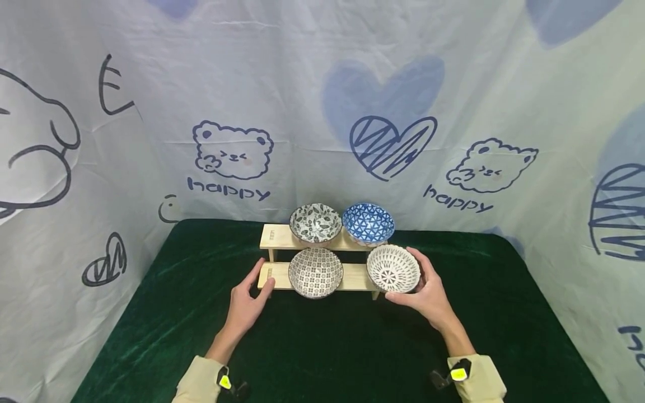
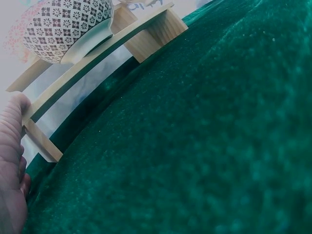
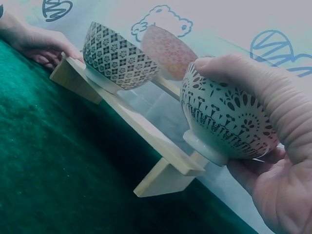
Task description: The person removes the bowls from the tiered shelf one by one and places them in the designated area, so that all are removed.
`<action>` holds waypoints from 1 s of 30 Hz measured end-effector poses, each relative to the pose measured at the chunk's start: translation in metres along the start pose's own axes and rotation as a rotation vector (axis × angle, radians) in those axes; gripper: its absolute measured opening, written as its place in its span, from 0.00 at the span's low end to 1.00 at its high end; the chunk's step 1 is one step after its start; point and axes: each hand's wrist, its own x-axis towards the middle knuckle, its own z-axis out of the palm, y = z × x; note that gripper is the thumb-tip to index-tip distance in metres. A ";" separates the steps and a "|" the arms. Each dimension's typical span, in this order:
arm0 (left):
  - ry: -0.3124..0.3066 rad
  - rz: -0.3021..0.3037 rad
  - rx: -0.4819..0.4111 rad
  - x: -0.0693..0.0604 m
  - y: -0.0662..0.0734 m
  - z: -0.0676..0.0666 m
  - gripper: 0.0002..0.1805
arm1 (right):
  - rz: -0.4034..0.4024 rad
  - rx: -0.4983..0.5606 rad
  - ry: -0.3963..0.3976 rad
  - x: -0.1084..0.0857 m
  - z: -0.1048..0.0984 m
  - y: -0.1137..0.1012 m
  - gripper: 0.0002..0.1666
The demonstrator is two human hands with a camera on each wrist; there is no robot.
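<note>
My left hand point(image 1: 245, 305) holds the left end of the lower board of a two-tier wooden stand point(image 1: 356, 277), thumb at the front edge. My right hand point(image 1: 432, 298) grips a white bowl with a dark petal pattern point(image 1: 393, 269) by its right side, thumb on the rim. This bowl is over the board's right end; in the right wrist view its foot point(image 3: 207, 147) looks tilted, and whether it touches the wood I cannot tell. A bowl with a dark lattice pattern point(image 1: 315, 272) stands on the same board, left of it.
On the upper tier stand a bowl with a dark leaf pattern point(image 1: 315, 223) and a blue bowl with triangles point(image 1: 368, 223). Dark green velvet cloth point(image 1: 322, 347) covers the table. A printed white curtain point(image 1: 302, 112) hangs behind and along both sides.
</note>
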 end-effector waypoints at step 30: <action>0.010 0.009 -0.001 0.000 0.001 0.000 0.35 | 0.026 -0.021 0.125 0.002 -0.027 0.006 0.67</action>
